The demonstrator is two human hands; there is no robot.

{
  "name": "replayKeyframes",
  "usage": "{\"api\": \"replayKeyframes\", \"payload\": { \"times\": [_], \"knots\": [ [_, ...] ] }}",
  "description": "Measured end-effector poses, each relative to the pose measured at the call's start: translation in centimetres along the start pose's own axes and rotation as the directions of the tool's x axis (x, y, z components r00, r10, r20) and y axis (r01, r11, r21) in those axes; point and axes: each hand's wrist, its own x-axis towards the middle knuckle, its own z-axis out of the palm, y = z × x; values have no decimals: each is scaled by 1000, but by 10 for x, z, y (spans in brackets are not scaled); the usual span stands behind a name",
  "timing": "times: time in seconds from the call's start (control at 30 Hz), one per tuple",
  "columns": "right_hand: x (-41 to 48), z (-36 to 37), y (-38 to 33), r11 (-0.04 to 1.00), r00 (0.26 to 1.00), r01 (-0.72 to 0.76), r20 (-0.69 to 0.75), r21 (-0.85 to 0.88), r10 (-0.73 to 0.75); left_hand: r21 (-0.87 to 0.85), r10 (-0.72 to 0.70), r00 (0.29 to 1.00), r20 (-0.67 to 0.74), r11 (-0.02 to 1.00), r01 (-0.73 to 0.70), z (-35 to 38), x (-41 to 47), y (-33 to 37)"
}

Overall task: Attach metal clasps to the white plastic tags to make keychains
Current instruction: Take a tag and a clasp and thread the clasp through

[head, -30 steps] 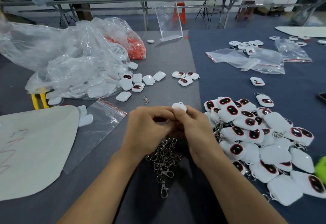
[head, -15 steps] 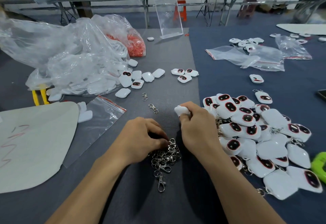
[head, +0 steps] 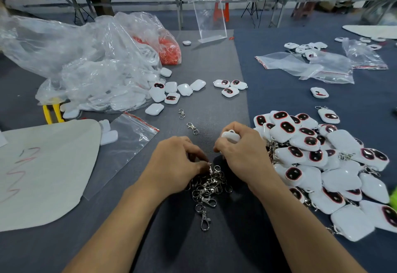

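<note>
Far left of the heap of silver metal swivel clasps (head: 209,186) lies a pale, rounded flat board (head: 43,165) with red hand-drawn marks: a zigzag and what may be two digits, which I cannot read with confidence. Beyond and left of the heap sits a crumpled mound of clear plastic bags (head: 86,57) holding more white pieces. Loose white rounded plastic tags (head: 171,92) are scattered beyond the heap. Some show a black oval rimmed in red, and no brand or lettering is legible on them.

The left hand (head: 176,163) rests at the heap's far left edge with its fingers curled. Its thumb and fingertips seem to pinch the top clasp (head: 211,168).

The right hand (head: 242,154), just right of the heap's far edge, has its fingers curled round one white plastic tag (head: 231,136) with the plain side up. Where the tag's loop end points is hidden.

Clasp and tag are close but not touching, and the left hand is nearer the clasps. I judge the next move is to lift that clasp free and carry it rightward to the tag. The clasps are tangled, so neighbours may drag along.

A stray single clasp (head: 205,221) at the heap's near end lies with its long axis toward the person. Right of the heap, just beside the right hand, spreads a pile of finished white keychains (head: 322,165).
</note>
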Motion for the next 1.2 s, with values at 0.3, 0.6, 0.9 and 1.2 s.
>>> {"api": "replayKeyframes", "payload": {
  "times": [0.3,0.6,0.9,1.2],
  "knots": [
    [-5,-5,-6,993,997,2,82,117,-12,-354,-153,966,-210,933,71,6,6,-5],
    [-10,-3,-12,975,993,-14,117,220,-12,-671,-112,985,-133,742,-7,2,8,6],
    [-12,-11,-13,911,956,175,287,-373,-67,-92,-154,932,-328,987,131,3,0,-6],
    [-11,-16,-20,964,958,99,287,-245,-25,-337,-96,981,-168,941,34,3,1,-1]
  ]
}}
